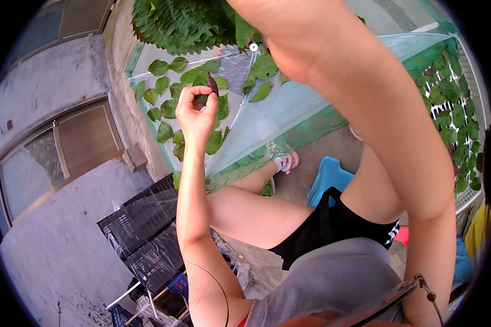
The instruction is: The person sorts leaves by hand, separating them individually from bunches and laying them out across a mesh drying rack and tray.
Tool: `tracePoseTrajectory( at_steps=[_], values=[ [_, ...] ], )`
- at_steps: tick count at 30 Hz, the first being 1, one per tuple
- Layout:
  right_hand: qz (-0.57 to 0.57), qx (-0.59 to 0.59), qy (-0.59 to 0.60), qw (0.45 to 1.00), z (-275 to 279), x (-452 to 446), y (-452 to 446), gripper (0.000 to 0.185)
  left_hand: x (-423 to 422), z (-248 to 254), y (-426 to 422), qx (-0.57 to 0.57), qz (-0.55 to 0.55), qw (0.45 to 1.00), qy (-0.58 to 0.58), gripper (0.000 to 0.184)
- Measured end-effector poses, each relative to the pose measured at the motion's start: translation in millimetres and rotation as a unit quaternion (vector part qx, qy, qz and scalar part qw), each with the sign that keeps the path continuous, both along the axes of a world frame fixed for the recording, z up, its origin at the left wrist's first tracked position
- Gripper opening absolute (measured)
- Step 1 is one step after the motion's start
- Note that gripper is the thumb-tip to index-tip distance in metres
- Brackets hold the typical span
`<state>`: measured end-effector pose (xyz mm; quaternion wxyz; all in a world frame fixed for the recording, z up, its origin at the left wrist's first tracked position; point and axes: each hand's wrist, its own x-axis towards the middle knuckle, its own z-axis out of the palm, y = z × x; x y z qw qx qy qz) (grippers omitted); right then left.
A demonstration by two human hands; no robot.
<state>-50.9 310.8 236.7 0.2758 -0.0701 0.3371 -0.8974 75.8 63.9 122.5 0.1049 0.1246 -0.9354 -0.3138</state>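
Observation:
My left hand [195, 111] is closed, with finger and thumb pinching a small dark purple leaf [213, 84]. Below that hand, several loose green leaves [163, 131] lie spread over a clear plastic umbrella [289, 117] with a green border. A bunch of large green leaves with toothed edges [183, 24] fills the top of the view, just beyond the left hand. My right arm crosses the upper right, and part of my right hand [281, 35] shows at the top edge near these leaves. Its fingers are hidden, so what it holds cannot be seen.
At the right, a white rack [468, 199] bears many more leaves. I sit on a blue plastic stool [327, 177]. Black crates [147, 229] stand at lower left beside a pale wall [60, 256] with windows. Yellow and blue items lie at the far right.

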Motion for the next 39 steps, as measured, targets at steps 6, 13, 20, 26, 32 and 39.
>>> tracePoseTrajectory(
  at_steps=[6, 13, 20, 26, 32, 39],
  values=[
    [0.037, -0.061, 0.006, 0.997, -5.2, -0.7, 1.0, 0.016, 15.0, 7.5, 15.8, 0.199, 0.040, 0.978, 0.040, 0.036],
    [0.016, -0.041, 0.005, 0.999, -2.6, 0.9, -4.3, 0.014, 23.9, 29.1, 42.5, 0.194, -0.009, 0.979, 0.065, 0.051],
    [0.000, 0.070, -0.045, 0.997, 11.2, 4.7, -2.1, 0.015, 29.4, 39.7, 55.3, 0.150, -0.025, 0.985, 0.075, 0.055],
    [0.000, 0.062, -0.037, 0.997, 9.2, 4.2, -2.6, 0.017, 26.8, 32.3, 56.0, -0.012, -0.138, 0.947, 0.289, 0.046],
    [-0.016, 0.098, -0.014, 0.995, 8.5, 5.1, -2.6, 0.019, 47.9, 52.1, 52.8, -0.335, -0.241, 0.855, 0.316, 0.018],
    [-0.021, 0.114, -0.003, 0.993, 11.0, 6.0, -5.8, 0.021, 39.7, 39.4, 48.3, -0.223, -0.192, 0.904, 0.311, 0.031]
  ],
)
